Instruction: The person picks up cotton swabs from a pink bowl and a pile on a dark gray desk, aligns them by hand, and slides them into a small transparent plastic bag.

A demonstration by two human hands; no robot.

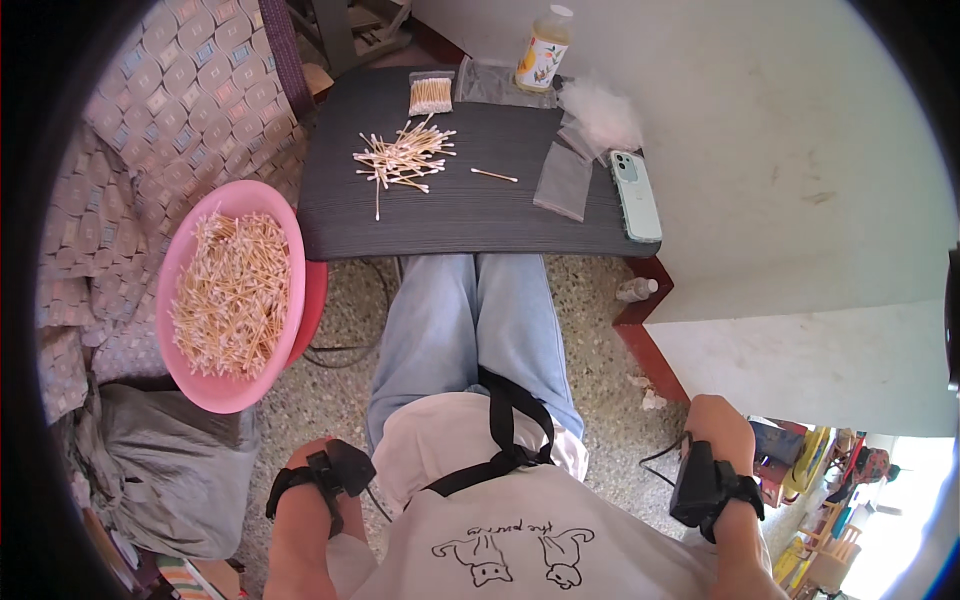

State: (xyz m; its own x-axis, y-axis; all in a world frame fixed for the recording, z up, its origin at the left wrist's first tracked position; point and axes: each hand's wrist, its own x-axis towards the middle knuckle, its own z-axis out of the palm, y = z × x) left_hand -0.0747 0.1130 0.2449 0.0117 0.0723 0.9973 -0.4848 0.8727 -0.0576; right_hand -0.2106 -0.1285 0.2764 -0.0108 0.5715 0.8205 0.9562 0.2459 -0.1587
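Note:
My left hand [312,453] hangs low beside my lap, with a black device strapped at its wrist. On the other side my right hand [718,422] is also lowered, wearing a similar device. The fingers of both hands are hidden, and neither visibly touches anything on the dark table [450,225]. A loose heap of cotton swabs [408,155] lies on the table, with a single cotton swab [494,175] to its right. Behind the heap is a small clear bag filled with swabs [431,95]. A flat clear plastic bag [563,182] lies farther right.
At the left, a pink basin [168,310] full of swabs rests on something red. A pale green phone [637,197], a pile of clear bags [602,115] and a bottle [543,55] occupy the table's right side. A wall [780,180] borders it; a small bottle [637,289] stands below.

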